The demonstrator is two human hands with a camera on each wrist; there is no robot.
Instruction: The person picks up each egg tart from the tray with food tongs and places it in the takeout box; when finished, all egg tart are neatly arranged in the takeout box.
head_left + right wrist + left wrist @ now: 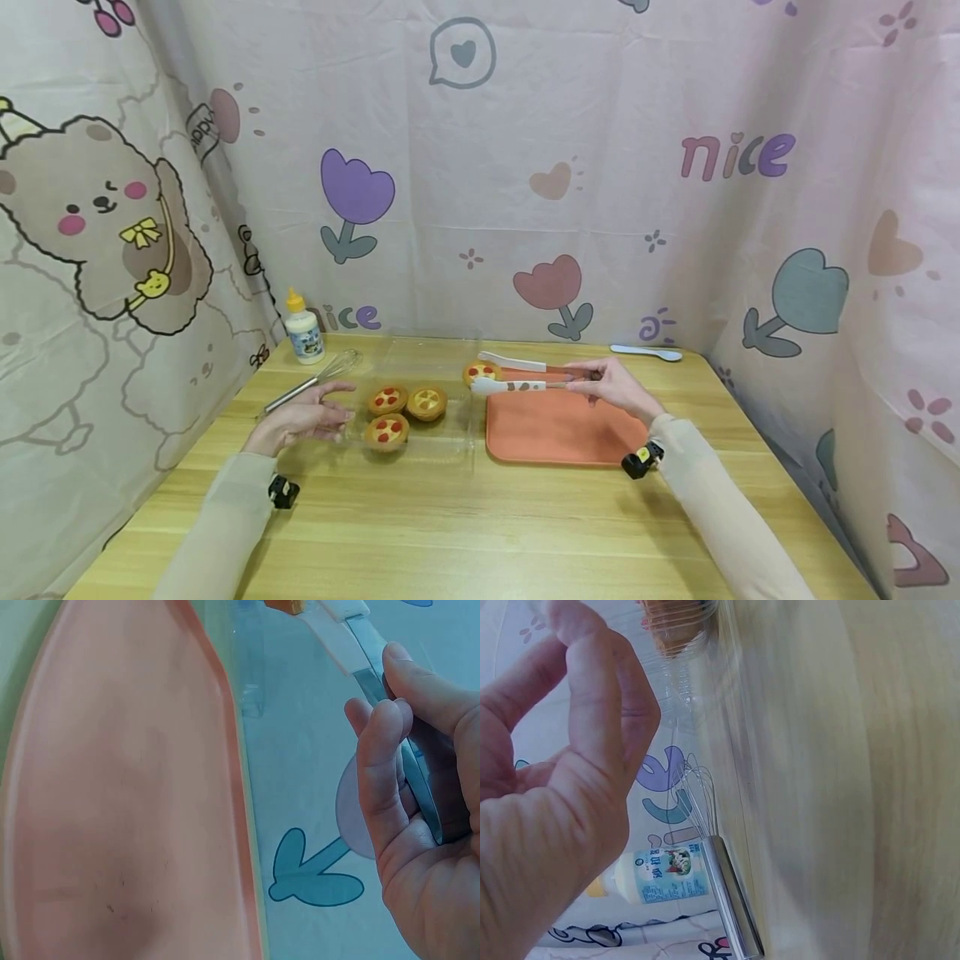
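Note:
In the head view my right hand point(618, 385) grips tongs point(525, 387) with white tips and metal arms. A tart point(480, 372) with red topping sits between the tips, above the right edge of a clear plastic box point(442, 448). Inside the box are a yellow-topped tart point(427, 403) and two red-topped tarts, one point(388, 400) behind the other point(387, 432). My left hand point(307, 414) is at the box's left side, fingers loosely bent; contact with the clear wall cannot be made out. An orange tray point(562, 429) lies under the tongs.
A whisk point(311, 383) lies behind my left hand, near a squeeze bottle point(305, 329) with a yellow cap at the back left. A pale spatula-like utensil point(647, 352) lies at the back right. A patterned curtain point(480, 192) surrounds the wooden table point(480, 533).

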